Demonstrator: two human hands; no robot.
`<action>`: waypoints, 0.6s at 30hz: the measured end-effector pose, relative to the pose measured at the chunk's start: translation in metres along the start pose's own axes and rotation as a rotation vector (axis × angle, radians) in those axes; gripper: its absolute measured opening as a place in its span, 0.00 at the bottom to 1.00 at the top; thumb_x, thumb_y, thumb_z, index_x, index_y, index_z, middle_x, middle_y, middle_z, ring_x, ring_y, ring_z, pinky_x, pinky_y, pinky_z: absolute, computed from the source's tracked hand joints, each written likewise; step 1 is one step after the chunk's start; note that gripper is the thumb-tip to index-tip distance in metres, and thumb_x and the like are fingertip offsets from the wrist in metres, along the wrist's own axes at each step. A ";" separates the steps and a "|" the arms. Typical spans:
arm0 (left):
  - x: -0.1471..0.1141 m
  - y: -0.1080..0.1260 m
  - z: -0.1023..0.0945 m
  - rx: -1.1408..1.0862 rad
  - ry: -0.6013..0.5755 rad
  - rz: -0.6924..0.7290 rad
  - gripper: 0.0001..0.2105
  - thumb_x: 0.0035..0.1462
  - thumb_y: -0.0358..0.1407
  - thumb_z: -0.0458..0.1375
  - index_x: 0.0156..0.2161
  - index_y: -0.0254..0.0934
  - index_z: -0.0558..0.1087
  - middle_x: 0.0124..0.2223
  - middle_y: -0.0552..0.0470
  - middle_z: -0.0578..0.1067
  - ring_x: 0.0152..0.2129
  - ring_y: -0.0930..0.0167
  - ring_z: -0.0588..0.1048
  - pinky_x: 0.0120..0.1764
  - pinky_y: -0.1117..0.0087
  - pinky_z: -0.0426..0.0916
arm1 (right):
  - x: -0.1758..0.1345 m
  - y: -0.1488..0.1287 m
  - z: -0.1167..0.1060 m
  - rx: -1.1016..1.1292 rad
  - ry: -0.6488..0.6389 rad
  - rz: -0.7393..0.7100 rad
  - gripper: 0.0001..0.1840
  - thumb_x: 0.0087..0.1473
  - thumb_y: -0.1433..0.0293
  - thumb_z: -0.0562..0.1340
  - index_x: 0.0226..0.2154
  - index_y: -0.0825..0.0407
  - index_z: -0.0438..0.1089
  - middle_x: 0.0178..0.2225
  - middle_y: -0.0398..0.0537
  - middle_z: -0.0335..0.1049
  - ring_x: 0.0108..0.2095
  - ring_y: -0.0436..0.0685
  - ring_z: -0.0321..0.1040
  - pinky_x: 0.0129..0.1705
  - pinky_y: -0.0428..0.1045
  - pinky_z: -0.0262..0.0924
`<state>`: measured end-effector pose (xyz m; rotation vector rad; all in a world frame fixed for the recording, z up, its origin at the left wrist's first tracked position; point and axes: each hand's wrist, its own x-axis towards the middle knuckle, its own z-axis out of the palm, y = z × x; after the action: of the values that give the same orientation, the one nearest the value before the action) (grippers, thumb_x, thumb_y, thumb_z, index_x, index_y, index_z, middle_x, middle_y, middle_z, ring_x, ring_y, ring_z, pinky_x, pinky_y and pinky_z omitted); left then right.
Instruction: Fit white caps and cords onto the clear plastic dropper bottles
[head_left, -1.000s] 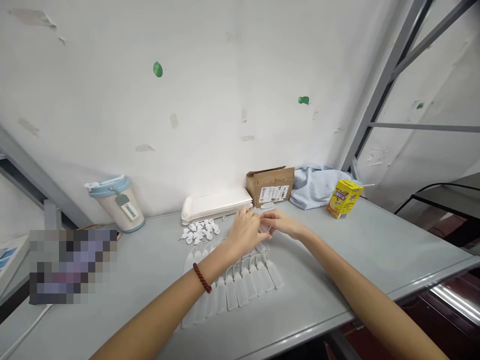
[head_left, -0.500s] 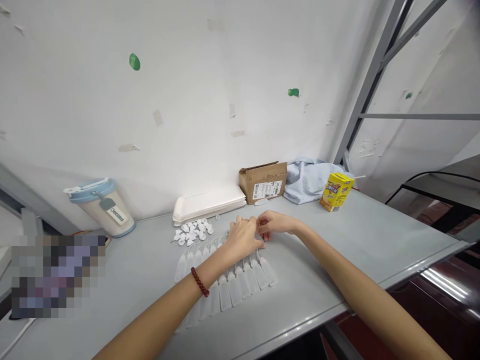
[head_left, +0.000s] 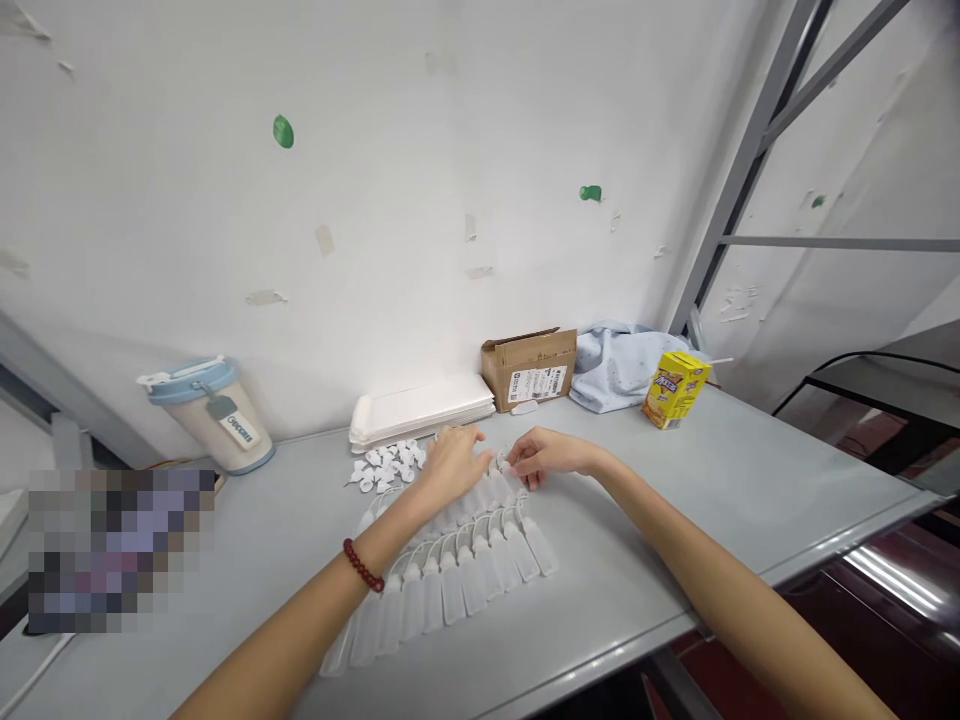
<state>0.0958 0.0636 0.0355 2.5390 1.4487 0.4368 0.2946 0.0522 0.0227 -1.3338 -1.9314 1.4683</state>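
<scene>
Two rows of flat, translucent white plastic bottles with thin white looped strips at their necks lie on the table; the front row (head_left: 454, 590) shows more fully than the back row. My left hand (head_left: 454, 468) hovers over the back row, thumb and fingers apart, with nothing visible in it. At that row's right end, my right hand (head_left: 551, 455) has its thumb and fingers pinched at a small whitish piece, too small to name. A pile of small white caps (head_left: 386, 465) lies left of my left hand. My left forearm hides part of both rows.
Against the wall stand a stack of white trays (head_left: 420, 410), an open cardboard box (head_left: 532, 370) and a bundled pale blue cloth (head_left: 619, 365). A yellow drink carton (head_left: 675, 390) is at the right, a tumbler (head_left: 214, 415) at the left. The grey table (head_left: 600, 600) has a raised front edge.
My left hand has moved left, away from my right hand, and its fingers have spread. More of the back row shows between them. My right hand has stayed nearly in place.
</scene>
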 end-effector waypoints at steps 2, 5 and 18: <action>0.004 -0.017 -0.003 0.051 0.024 -0.026 0.14 0.54 0.32 0.51 0.45 0.33 0.71 0.46 0.43 0.74 0.46 0.60 0.68 0.45 0.64 0.61 | 0.000 0.001 0.000 -0.111 0.006 -0.030 0.11 0.48 0.65 0.60 0.29 0.57 0.71 0.23 0.46 0.71 0.22 0.50 0.69 0.23 0.43 0.61; 0.009 -0.040 -0.007 0.135 0.053 -0.054 0.15 0.50 0.23 0.49 0.41 0.30 0.73 0.44 0.38 0.74 0.45 0.58 0.69 0.46 0.63 0.60 | 0.005 0.005 -0.001 -0.427 0.223 -0.128 0.11 0.51 0.66 0.58 0.28 0.56 0.72 0.23 0.46 0.72 0.22 0.50 0.68 0.25 0.45 0.62; 0.012 -0.065 0.001 0.066 0.045 0.001 0.19 0.44 0.17 0.47 0.38 0.33 0.74 0.40 0.41 0.77 0.43 0.61 0.72 0.44 0.66 0.62 | 0.032 0.039 -0.016 -0.923 0.720 -0.108 0.22 0.53 0.79 0.53 0.52 0.58 0.61 0.53 0.61 0.59 0.53 0.67 0.54 0.49 0.59 0.54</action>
<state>0.0497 0.1066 0.0168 2.5973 1.5009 0.4571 0.3089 0.0878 -0.0138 -1.7176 -2.1117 -0.0972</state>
